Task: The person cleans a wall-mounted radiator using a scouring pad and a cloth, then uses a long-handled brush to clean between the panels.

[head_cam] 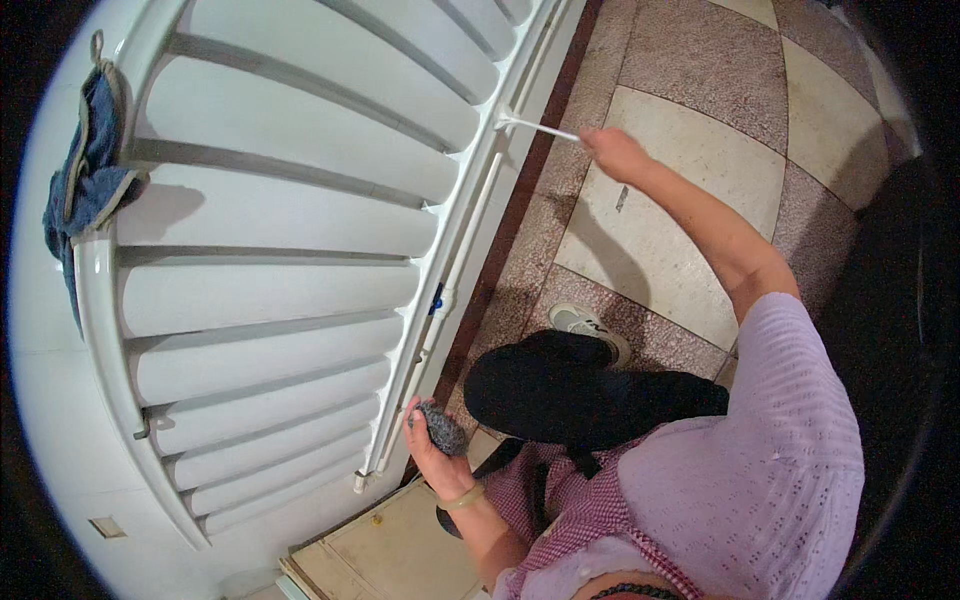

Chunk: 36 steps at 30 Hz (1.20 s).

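My right hand [619,154] is shut around the end of a slim white-handled tool [551,130], its arm stretched far forward. The tool's small flared white head, perhaps a brush, meets the lower rail [486,120] of a white column radiator [277,210]. A wadded grey scouring pad [442,429], which looks like steel wool, sits in my left hand [437,461]. That hand is close to the near end of the radiator's lower rail, beside my knee; a pale bangle circles its wrist.
A blue cloth [97,165] with beige edging hangs over the radiator's upper rail. Below the columns runs a white pipe [480,202] with a blue-handled valve [436,300]. A beige panel [390,540] with a small yellow knob stands at lower left. Speckled tiles [675,217] cover the floor.
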### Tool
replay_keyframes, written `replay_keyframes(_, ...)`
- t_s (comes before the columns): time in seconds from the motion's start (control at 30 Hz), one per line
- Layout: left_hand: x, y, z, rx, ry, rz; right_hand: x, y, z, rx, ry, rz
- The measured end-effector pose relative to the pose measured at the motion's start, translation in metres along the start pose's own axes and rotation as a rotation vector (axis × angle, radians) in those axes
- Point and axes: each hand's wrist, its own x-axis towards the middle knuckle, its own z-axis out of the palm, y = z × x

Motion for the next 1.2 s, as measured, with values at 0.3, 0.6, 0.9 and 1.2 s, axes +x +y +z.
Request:
replay_keyframes(0.3,0.006,-0.008,0.001,-0.015,-0.036,-0.018,-0.045,-0.056,0.013,0.297,-0.100,0.037)
replay_keyframes(0.6,0.006,-0.005,0.012,-0.036,-0.050,-0.033,0.005,-0.087,-0.015,0.049,-0.208,-0.007)
replay_keyframes(0.9,-0.001,-0.006,0.030,-0.044,-0.140,-0.050,0.027,-0.115,0.002,-0.074,-0.310,0.063)
replay_keyframes(1.2,0.004,-0.009,0.016,-0.102,-0.102,-0.014,-0.001,-0.098,0.030,-0.047,-0.291,-0.025)
